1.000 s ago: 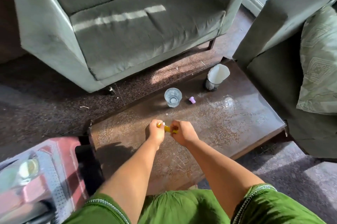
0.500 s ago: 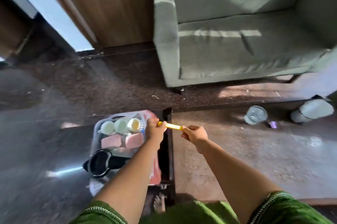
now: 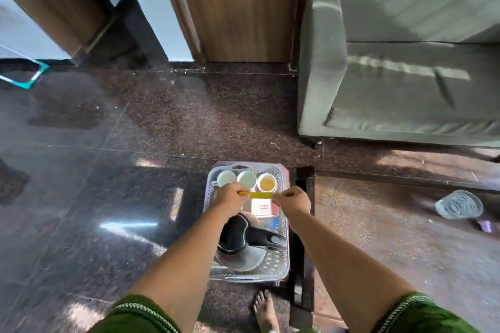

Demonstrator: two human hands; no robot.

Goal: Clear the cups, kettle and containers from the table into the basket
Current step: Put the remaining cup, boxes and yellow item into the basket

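Both hands (image 3: 262,201) pinch a yellow strip (image 3: 260,194) above basket (image 3: 284,265) w/ kettle (image 3: 243,240).

You've got a grey-green sofa (image 3: 405,62) up on your right, a wooden door panel (image 3: 238,7) straight ahead, dark speckled floor (image 3: 162,121) between, a teal-edged frame (image 3: 27,75) far left, and a small purple piece (image 3: 485,225) at the right edge.

Basket (image 3: 284,265) on floor (image 3: 108,197); glass (image 3: 459,207) on table (image 3: 378,238).
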